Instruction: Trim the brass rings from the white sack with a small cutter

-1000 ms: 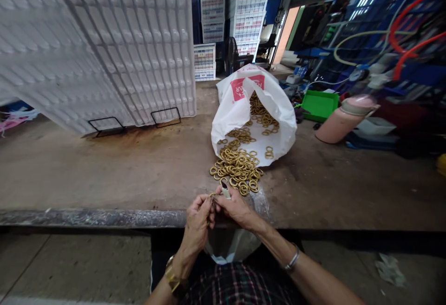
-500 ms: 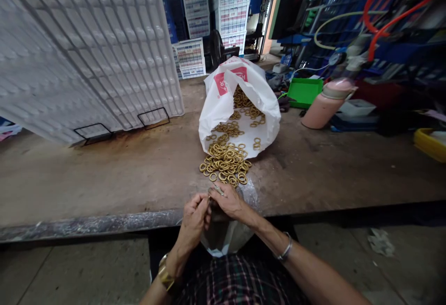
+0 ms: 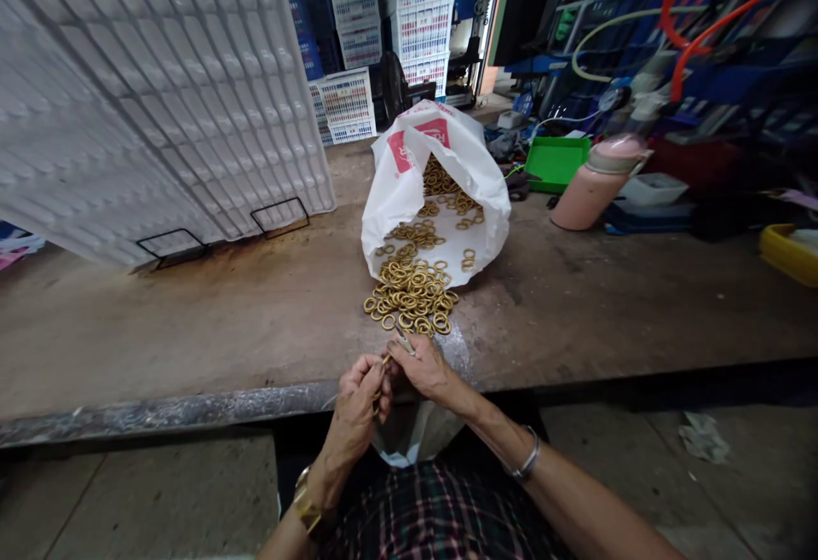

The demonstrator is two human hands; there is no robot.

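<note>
A white plastic bag (image 3: pixel 440 228) lies open on the brown table, and gold-coloured rings (image 3: pixel 415 291) spill from its mouth toward the front edge. My left hand (image 3: pixel 360 391) is closed at the table edge, with a small gold ring pinched at its fingertips. Right beside it, my right hand (image 3: pixel 418 364) is closed round a thin, pointed metal tool (image 3: pixel 405 342) and its fingertips meet the left ones at the ring. Below the hands, a pale bag (image 3: pixel 418 434) hangs at the table edge, partly covered by them.
White ridged trays (image 3: pixel 210 91) stand on the table at the left, by black wire brackets (image 3: pixel 172 246). To the right are a pink bottle (image 3: pixel 588 193), a green tray (image 3: pixel 557 164) and a yellow container (image 3: pixel 789 255). Crates (image 3: pixel 348 104) are stacked behind.
The view has shifted slightly. My fingertips have turned a little, and the gold ring between them now shows more clearly.
</note>
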